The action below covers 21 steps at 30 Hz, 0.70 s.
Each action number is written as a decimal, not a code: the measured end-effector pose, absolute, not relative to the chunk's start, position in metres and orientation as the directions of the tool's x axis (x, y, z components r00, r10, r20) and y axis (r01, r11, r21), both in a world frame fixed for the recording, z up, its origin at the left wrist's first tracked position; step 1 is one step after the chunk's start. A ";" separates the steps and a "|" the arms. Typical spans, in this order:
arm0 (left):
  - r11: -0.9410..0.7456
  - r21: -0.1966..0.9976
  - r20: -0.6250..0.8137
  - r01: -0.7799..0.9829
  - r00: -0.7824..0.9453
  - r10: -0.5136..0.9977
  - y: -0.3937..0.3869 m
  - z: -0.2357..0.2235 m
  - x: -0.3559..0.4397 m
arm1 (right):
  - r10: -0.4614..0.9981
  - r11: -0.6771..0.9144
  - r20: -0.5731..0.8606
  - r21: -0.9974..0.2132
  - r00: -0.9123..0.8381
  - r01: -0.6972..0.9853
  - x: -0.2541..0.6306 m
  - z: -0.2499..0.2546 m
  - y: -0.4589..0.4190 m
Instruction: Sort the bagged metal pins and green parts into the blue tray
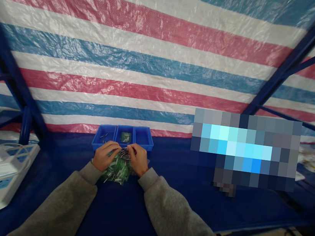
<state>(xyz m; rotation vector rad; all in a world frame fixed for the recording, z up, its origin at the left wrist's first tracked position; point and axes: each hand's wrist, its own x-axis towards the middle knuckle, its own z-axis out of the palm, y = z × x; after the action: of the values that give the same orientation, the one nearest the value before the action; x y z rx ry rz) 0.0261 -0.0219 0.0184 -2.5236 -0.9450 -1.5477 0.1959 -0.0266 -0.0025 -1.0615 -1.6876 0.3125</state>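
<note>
My left hand (106, 155) and my right hand (138, 159) meet in a pinch just in front of a blue three-part bin (122, 145). Between their fingertips is something small, thin and shiny, too tiny to name. Below the hands lies a pile of small clear bags with green and silvery contents (118, 169). A few slim metal pieces (103, 137) rest in the bin's left compartment. One small clear bag (126, 137) lies in the middle compartment, and nothing shows in the right one.
A blue tabletop (116, 213) carries everything. At left stands a white power strip (5, 191) with a white charger (4, 163) and cables. Blue metal posts (28, 108) frame a striped plastic sheet (141, 65) behind. A blurred-out patch (243, 148) hides the right side.
</note>
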 end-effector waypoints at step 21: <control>-0.787 0.317 0.804 0.529 0.290 0.519 -0.021 0.018 0.027 | 0.768 0.588 0.638 -0.670 -0.052 0.453 0.195 0.000 -0.029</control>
<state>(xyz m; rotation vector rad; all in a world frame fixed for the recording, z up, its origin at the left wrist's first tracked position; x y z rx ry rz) 0.0270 -0.0211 0.0182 -2.5148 -1.0214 -1.5609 0.1953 -0.0288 -0.0003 -1.0221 -1.6900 0.3487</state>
